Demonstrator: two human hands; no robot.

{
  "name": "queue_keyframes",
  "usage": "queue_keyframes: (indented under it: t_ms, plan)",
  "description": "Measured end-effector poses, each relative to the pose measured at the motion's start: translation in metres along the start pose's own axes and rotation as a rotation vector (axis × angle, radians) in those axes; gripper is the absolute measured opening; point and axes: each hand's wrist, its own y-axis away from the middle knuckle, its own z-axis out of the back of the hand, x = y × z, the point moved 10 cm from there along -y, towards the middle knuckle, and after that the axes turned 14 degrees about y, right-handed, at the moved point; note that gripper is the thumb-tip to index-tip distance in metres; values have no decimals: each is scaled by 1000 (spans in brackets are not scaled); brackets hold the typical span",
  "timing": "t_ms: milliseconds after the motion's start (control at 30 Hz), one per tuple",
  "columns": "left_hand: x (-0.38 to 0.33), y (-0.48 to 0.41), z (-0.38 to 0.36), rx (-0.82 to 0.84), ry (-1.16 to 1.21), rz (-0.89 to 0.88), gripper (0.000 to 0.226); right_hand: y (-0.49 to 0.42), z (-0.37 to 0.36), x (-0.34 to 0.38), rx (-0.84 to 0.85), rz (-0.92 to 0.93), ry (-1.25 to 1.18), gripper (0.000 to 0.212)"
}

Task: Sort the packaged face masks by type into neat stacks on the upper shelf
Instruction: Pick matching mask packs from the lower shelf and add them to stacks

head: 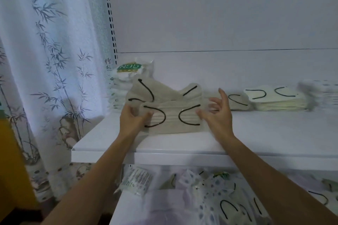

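On the upper shelf, N95 stack back left, mask stack before it between my left hand and right hand, more stacks right, loose masks below, curtain far left.

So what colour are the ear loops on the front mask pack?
Black ear loops, on a beige mask pack; head view.

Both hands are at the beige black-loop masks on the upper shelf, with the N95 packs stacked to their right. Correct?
No: the head view shows the N95 packs stacked to the left of the beige masks, not the right. The left hand and right hand are indeed at those masks on the upper shelf.
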Motion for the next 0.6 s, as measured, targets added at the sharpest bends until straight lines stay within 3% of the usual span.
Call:
queue_keyframes:
  t_ms: [133,333,433,500,600]
  plan:
    - [5,2,-1,-28,-32,25,31,-4,-16,-19,144,-128,71,79]
    - [27,8,-6,0,445,302,20,-4,-26,-24,272,-138,80,37]
    - [32,9,-8,-63,587,385,22,-4,-23,-24,230,-114,115,34]
    - [34,1,4,-144,678,343,14,-3,-19,-21,201,-95,126,29]
    - [41,-8,21,-212,653,281,23,-2,-18,-21,213,-112,105,29]
